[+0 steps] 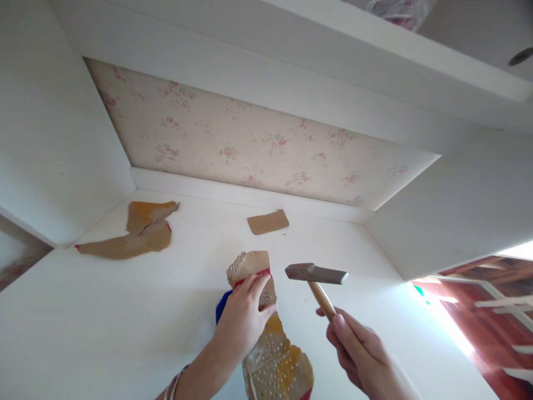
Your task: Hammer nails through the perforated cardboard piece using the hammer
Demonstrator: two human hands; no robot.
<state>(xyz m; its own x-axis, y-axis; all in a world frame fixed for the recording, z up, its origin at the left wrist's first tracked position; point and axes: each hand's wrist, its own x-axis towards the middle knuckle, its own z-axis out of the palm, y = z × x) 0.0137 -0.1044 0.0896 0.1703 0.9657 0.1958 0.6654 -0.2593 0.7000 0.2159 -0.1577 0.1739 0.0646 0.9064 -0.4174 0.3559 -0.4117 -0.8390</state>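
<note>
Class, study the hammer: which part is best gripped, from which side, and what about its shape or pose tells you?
Grip the wooden handle, probably from the lower right, as the right hand does. The handle slants down and right from the grey head and looks slim enough for fingers to wrap, while the blocky head sits crosswise at its upper end.

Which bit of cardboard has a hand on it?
The long, white-dotted cardboard under the left hand. The small rounded rectangle and the torn cardboard at the picture's left lie apart, with no hand on them.
</note>
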